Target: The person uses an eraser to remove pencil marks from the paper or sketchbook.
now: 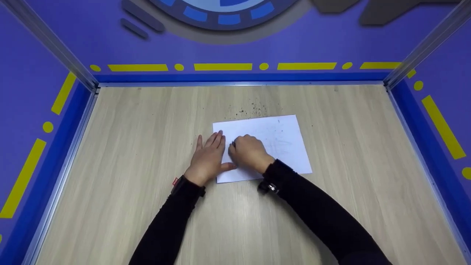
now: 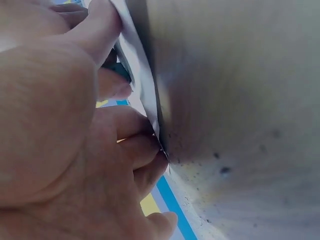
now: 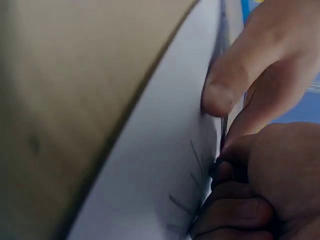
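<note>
Locating the work first, we find the white sheet (image 1: pixel 285 158) near the middle of the table (image 1: pixel 128 165), lying slightly askew. We note faint grey smudges (image 1: pixel 279 143) on its right half and short dark strokes (image 3: pixel 180 204), seen in the right wrist view, close to the right hand (image 1: pixel 251 151). That hand is curled around a small dark object (image 1: pixel 233 144); the fingers hide most of it, so we cannot identify it. The left hand (image 1: pixel 209 159) lies spread over the sheet's left edge, thumb extended to just beside the right hand.

Status: we judge the work to be partway. The right half appears worked, given the smudges; the object now sits toward the left. Strokes and smudges remain on the sheet, and dark crumbs (image 1: pixel 257 109) lie uncollected beyond its far edge. We cannot tell whether the object lays marks down or lifts them. Farther out, we see a blue far panel (image 1: pixel 228 51) with yellow dashes.
</note>
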A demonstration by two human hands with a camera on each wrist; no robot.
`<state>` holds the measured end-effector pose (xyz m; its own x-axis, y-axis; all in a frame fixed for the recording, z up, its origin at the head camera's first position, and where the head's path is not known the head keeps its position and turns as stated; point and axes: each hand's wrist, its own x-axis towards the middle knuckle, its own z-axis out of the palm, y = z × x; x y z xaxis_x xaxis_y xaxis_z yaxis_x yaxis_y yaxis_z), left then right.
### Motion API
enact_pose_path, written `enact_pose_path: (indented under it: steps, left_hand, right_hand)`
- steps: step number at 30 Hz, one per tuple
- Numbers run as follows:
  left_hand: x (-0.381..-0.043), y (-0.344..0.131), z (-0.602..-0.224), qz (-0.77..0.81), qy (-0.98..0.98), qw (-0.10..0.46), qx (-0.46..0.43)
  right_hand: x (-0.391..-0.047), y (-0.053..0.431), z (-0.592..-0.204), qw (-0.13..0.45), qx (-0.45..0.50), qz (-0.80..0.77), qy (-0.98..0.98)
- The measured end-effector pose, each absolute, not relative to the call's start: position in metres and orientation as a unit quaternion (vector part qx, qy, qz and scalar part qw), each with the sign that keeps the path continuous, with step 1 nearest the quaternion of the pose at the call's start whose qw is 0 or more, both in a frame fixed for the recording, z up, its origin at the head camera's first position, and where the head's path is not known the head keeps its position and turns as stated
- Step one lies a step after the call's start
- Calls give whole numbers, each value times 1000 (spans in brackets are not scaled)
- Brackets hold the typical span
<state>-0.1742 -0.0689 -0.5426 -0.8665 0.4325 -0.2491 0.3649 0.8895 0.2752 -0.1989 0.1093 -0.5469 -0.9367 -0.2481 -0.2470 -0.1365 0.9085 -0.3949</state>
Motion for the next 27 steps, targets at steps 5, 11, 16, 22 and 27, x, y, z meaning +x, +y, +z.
enact_pose_path:
  steps: [5, 11, 16, 22, 27]
  left_hand:
    - [-176, -66, -544, 108, 959, 154, 213]
    - [-176, -65, -543, 113, 957, 162, 214]
    - [-176, -63, -544, 118, 957, 165, 208]
    - [-175, -63, -545, 116, 957, 166, 207]
    - [-174, -67, -543, 117, 958, 165, 205]
  right_hand:
    - [-201, 137, -549, 127, -75, -181, 972]
    - [-199, 193, -552, 114, -38, -201, 972]
    - [-197, 238, -551, 113, -10, -207, 972]
    - [-200, 263, -546, 129, 16, -181, 975]
    - [-200, 230, -538, 146, 5, -201, 969]
